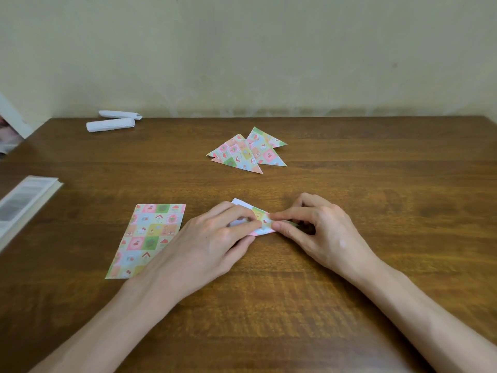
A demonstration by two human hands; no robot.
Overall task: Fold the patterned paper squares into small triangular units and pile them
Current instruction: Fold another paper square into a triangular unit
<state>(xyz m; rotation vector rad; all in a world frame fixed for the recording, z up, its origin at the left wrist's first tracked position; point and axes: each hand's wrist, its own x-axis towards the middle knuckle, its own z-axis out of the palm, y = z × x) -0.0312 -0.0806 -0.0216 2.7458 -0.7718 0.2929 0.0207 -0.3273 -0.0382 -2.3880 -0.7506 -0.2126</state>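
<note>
A partly folded patterned paper point(262, 220) lies on the wooden table point(349, 170) between my hands, its white underside showing at the upper left. My left hand point(212, 240) lies over its left part and presses it down with straight fingers. My right hand point(314, 227) pinches its right end between thumb and forefinger. A flat stack of unfolded patterned paper point(149, 238) lies to the left of my left hand. Farther back, a pile of folded patterned triangles point(246, 152) rests on the table.
Two white rolled papers point(113, 122) lie at the table's far left near the wall. A book or booklet point(21, 203) sits at the left edge, with another paper item point(10, 125) behind it.
</note>
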